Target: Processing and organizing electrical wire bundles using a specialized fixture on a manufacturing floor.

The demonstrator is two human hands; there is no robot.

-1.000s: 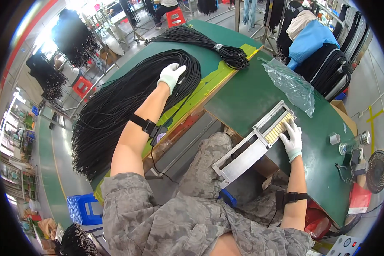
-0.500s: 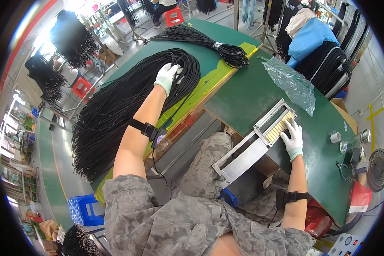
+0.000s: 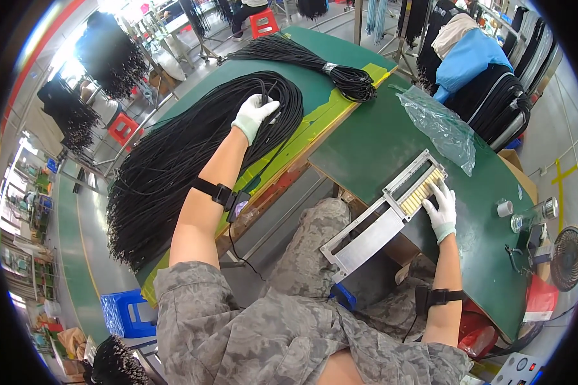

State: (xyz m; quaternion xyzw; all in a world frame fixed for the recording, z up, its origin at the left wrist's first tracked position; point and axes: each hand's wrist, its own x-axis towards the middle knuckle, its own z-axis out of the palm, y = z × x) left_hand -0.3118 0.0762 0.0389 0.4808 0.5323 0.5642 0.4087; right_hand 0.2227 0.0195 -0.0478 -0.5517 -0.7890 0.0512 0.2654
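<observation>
My left hand [image 3: 254,118], in a white glove, is closed at the looped end of a large bundle of black cables [image 3: 180,147] on the left table. Its thumb and fingers curl about strands there, and the fingertips are partly hidden. My right hand [image 3: 440,212], gloved too, rests with fingers stretched over a row of pale yellow strips [image 3: 419,192]. Those strips sit in one slot of a silver metal frame [image 3: 365,247]. The frame lies tilted across the right table's near edge, its lower end jutting out above my lap.
A smaller tied cable bundle [image 3: 353,83] lies at the far edge. On the right table [image 3: 366,154] are a clear plastic bag [image 3: 437,125], a white cup [image 3: 505,208], a glass jar [image 3: 533,215], pliers [image 3: 514,258] and a small fan [image 3: 569,258]. A blue stool [image 3: 127,314] stands lower left.
My left hand has shifted slightly at the cable loop, its thumb side now reaching a little further right. My right hand and the metal frame stay put.
</observation>
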